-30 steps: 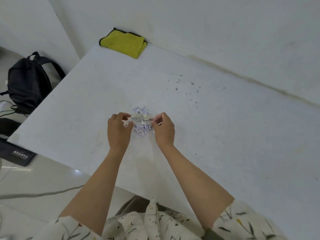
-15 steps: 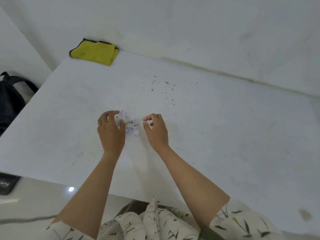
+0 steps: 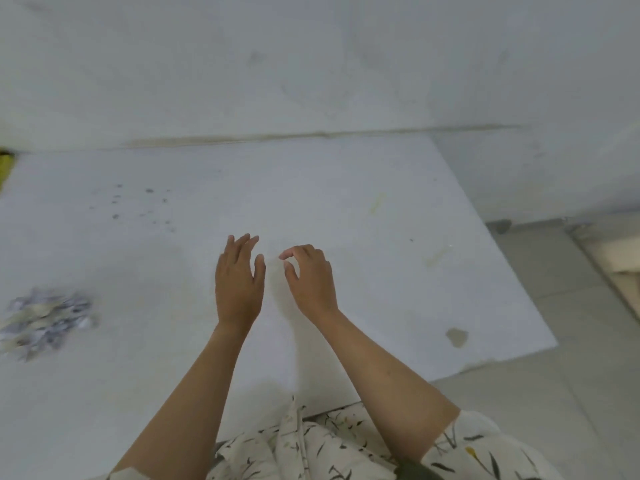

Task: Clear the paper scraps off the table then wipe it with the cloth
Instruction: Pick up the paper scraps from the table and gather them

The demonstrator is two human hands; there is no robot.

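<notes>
— Where are my hands?
— Both over the surface, holding nothing: left hand with fingers straight, right hand loosely curled.
— And the scraps?
— The scraps lie piled far left, well apart from both. A sliver of cloth shows at the left edge.

Soft, even, dim light; motion blur smears the paper scraps; wide-angle bending at edges.
</notes>
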